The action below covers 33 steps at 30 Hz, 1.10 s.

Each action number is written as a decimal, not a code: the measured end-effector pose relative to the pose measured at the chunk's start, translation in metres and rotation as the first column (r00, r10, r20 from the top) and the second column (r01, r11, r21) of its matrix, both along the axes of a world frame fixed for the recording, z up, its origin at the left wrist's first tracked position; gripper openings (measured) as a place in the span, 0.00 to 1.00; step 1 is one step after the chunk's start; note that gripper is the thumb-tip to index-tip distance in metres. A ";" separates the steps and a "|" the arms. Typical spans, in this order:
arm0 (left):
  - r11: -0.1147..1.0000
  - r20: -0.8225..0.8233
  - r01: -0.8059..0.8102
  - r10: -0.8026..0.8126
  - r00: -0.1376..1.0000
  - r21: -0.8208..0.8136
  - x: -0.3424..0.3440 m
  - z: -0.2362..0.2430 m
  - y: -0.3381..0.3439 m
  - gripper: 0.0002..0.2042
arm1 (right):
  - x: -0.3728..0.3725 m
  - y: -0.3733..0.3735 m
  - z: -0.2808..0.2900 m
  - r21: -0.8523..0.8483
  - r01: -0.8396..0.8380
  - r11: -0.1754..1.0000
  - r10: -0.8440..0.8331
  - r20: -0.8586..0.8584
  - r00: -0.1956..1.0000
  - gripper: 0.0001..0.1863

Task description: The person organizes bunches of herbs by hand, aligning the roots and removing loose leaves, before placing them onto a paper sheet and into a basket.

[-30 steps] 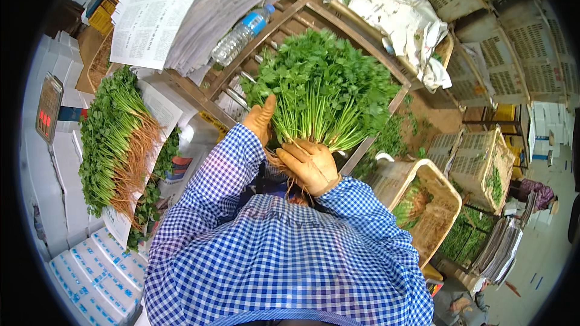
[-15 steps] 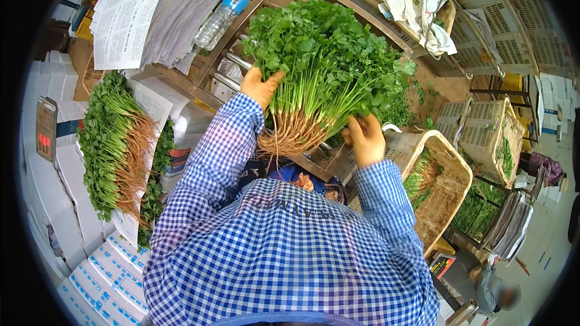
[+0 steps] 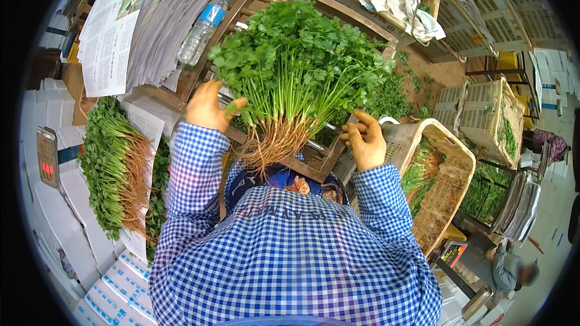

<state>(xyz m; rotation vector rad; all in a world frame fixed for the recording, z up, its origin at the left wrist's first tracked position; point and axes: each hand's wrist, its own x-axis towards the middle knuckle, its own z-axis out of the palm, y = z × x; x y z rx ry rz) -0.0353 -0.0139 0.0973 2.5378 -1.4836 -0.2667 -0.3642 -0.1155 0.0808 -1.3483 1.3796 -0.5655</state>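
Note:
A big bunch of cilantro [image 3: 302, 60] with roots on lies across a brown metal frame in front of me, its leaves away from me and its tangled brown roots toward me. My left hand [image 3: 211, 107] is at the bunch's left edge, thumb and fingers apart, with a bit of green by the thumb. At the right side of the stems is my right hand [image 3: 365, 140], fingers loosely bent and apart, with nothing visible in them. Neither hand is closed round the bunch.
More rooted cilantro [image 3: 109, 169] lies on newspaper at left, near a scale display [image 3: 47, 157]. A newspaper stack [image 3: 157, 30] and a plastic bottle [image 3: 202, 33] are at far left. A cream crate [image 3: 450, 193] with greens stands at right. A person [image 3: 510, 268] is at lower right.
My left hand has come away from the stems, moving left and nearer me. The cilantro bunch sits a little further left in view. My right hand has stayed beside it.

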 end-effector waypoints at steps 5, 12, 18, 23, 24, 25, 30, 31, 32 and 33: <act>0.869 0.182 0.257 -0.197 0.963 -0.423 0.007 0.034 -0.036 0.21 | 0.017 0.001 0.007 -0.275 -0.012 0.961 -0.013 -0.089 0.996 0.24; 0.562 0.118 0.811 -0.805 0.581 -0.159 -0.082 0.016 -0.141 0.23 | 0.038 -0.009 0.004 -0.521 -0.369 0.770 0.057 -0.519 0.853 0.09; 0.650 0.032 0.751 -0.754 0.657 -0.117 -0.071 -0.034 -0.147 0.20 | 0.004 0.025 0.004 -0.427 -0.417 0.802 0.264 -0.373 0.889 0.08; 0.642 0.008 0.758 -0.762 0.647 -0.117 -0.068 -0.037 -0.150 0.20 | -0.021 0.045 0.013 0.157 -0.673 0.723 0.689 -0.248 0.681 0.11; 0.650 0.009 0.753 -0.757 0.654 -0.102 -0.068 -0.038 -0.149 0.20 | -0.026 0.040 0.022 0.229 -0.804 0.548 0.830 -0.272 0.488 0.13; 0.664 0.010 0.744 -0.745 0.666 -0.070 -0.068 -0.040 -0.148 0.20 | -0.034 0.036 0.027 0.332 -0.842 0.426 0.904 -0.189 0.383 0.13; 0.651 0.003 0.749 -0.755 0.656 -0.126 -0.067 -0.042 -0.150 0.21 | -0.075 0.009 0.044 0.545 -0.676 0.496 0.868 -0.296 0.399 0.12; 0.653 0.010 0.747 -0.752 0.659 -0.128 -0.066 -0.044 -0.149 0.21 | -0.086 0.006 0.037 0.381 -0.607 0.697 0.694 -0.570 0.439 0.13; 0.650 0.011 0.748 -0.754 0.657 -0.129 -0.068 -0.045 -0.150 0.21 | -0.086 0.004 0.033 0.172 -0.500 0.849 0.421 -0.791 0.443 0.14; 0.653 0.015 0.748 -0.752 0.659 -0.123 -0.068 -0.045 -0.150 0.21 | -0.078 -0.003 0.036 -0.050 -0.474 0.879 0.218 -0.842 0.493 0.18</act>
